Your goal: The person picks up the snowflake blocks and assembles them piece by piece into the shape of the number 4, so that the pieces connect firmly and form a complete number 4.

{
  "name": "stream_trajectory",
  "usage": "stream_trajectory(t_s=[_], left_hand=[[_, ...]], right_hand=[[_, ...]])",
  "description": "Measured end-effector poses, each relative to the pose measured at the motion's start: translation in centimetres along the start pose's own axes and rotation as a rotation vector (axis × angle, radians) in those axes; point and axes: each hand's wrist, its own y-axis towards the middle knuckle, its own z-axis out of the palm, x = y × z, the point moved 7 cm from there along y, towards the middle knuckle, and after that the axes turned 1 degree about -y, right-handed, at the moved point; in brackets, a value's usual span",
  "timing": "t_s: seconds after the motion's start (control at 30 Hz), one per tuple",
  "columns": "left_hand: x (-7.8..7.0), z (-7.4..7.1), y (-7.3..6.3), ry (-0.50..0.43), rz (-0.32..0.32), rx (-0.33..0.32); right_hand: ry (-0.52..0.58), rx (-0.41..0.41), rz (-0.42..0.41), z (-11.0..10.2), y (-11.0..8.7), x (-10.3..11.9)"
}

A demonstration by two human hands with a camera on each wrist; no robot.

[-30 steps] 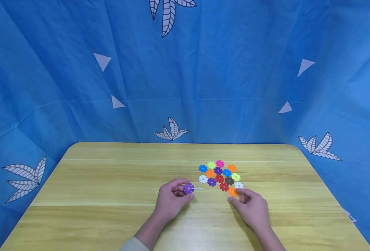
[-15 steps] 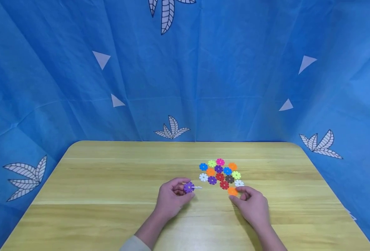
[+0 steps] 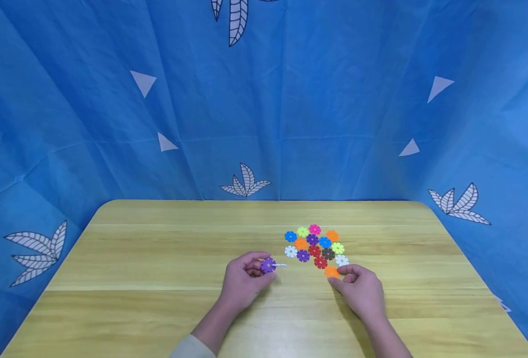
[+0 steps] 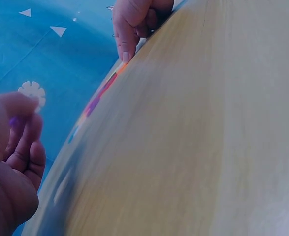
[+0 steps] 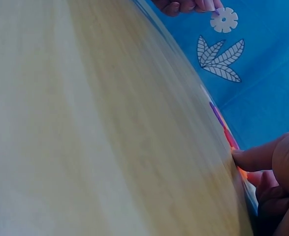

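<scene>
Between thumb and fingers, my left hand (image 3: 245,279) pinches a purple notched plastic disc (image 3: 267,265) above the table. Joined to its right side is a white notched disc (image 3: 281,265), edge-on in the head view; the right wrist view shows the white disc (image 5: 225,20) face-on. My right hand (image 3: 363,292) pinches the edge of an orange notched disc (image 3: 331,272) lying at the near end of a group. In the right wrist view the thumb (image 5: 255,158) is down at the tabletop, and the orange disc (image 5: 243,173) is partly hidden behind it.
Several loose notched discs lie flat on the wooden table (image 3: 134,258), including a red disc (image 3: 320,262), a dark brown disc (image 3: 328,253), a white disc (image 3: 290,251) and a pink disc (image 3: 314,229). A blue patterned cloth (image 3: 335,99) hangs behind the table.
My right thumb and index finger have drawn closer together at the orange disc. The left hand keeps its hold on the joined discs almost in place. The head view has tilted slightly.
</scene>
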Motion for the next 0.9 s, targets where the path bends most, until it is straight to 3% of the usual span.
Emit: stream_trajectory(t_s=[0.43, 0.9], left_hand=[[0.23, -0.15, 0.04, -0.015, 0.005, 0.0], [0.03, -0.08, 0.01, -0.006, 0.026, 0.0]], right_hand=[[0.063, 0.013, 0.061, -0.18, -0.35, -0.2], [-0.02, 0.016, -0.033, -0.36, -0.46, 0.13]])
